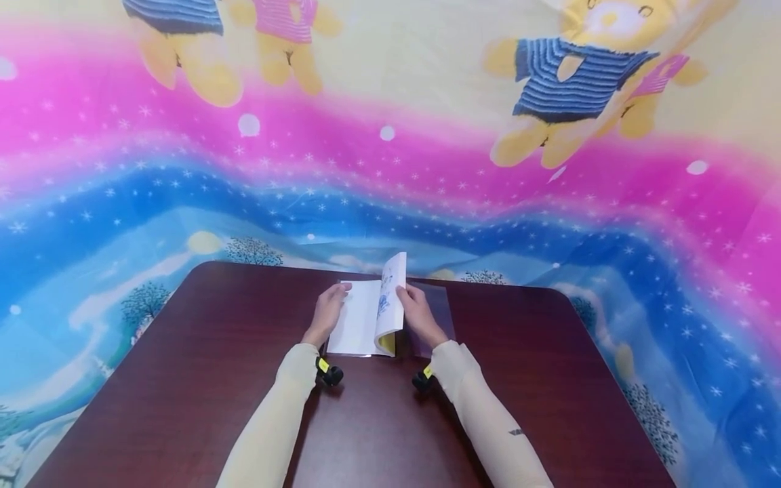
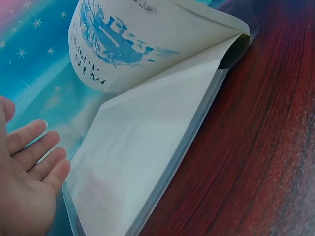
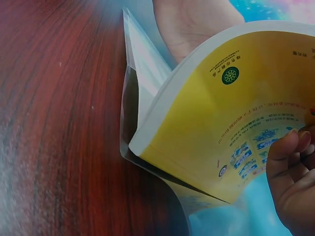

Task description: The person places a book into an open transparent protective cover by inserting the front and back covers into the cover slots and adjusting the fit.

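A book [image 1: 392, 298] with a yellow back cover [image 3: 206, 113] and a blue-printed page [image 2: 113, 34] stands raised and bent, its lower edge in a clear plastic book cover [image 1: 436, 312]. To its left a white sheet or flap [image 1: 356, 318] lies flat under the plastic. My right hand [image 1: 419, 313] grips the raised book at its right edge, fingers curled against the yellow side. By the white flap's left edge is my left hand [image 2: 32, 177], its fingers spread and loosely straight. Whether its fingertips touch the edge is hard to tell.
The dark red-brown wooden table [image 1: 244, 379] has rounded far corners. Behind it hangs a cloth [image 1: 427, 169] printed with bears and snowflakes. A small black camera [image 1: 330, 374] is strapped to the left wrist, another camera [image 1: 422, 379] to the right.
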Action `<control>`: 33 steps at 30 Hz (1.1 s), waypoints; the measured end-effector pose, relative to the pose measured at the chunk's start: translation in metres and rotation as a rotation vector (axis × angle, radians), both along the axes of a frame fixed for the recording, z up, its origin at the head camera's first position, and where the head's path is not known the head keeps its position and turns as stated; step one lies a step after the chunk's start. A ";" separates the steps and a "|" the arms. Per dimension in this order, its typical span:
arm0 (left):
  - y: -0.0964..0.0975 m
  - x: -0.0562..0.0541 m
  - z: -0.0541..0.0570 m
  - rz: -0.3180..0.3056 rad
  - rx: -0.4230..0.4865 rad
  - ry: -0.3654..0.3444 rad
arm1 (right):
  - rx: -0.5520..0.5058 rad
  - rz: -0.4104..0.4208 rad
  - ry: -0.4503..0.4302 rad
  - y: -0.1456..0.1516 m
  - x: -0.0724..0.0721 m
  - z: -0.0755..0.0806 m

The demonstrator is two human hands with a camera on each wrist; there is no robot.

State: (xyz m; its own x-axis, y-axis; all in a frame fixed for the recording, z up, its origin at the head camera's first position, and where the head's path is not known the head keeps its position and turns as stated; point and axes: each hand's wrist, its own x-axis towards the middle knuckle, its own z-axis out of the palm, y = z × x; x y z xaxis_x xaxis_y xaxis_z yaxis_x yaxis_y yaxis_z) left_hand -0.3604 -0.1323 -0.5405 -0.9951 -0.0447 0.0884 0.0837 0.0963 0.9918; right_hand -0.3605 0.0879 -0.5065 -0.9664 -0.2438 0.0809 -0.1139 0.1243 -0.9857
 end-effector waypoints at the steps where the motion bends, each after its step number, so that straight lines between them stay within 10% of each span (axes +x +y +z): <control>1: 0.000 0.000 0.001 -0.009 0.023 -0.007 | 0.004 0.007 -0.001 -0.001 0.000 0.000; 11: 0.004 -0.003 0.005 -0.164 0.324 -0.104 | -0.010 0.032 0.005 -0.004 -0.001 -0.001; 33: 0.007 0.003 0.013 -0.229 0.218 -0.188 | 0.068 0.032 -0.003 -0.010 -0.003 -0.013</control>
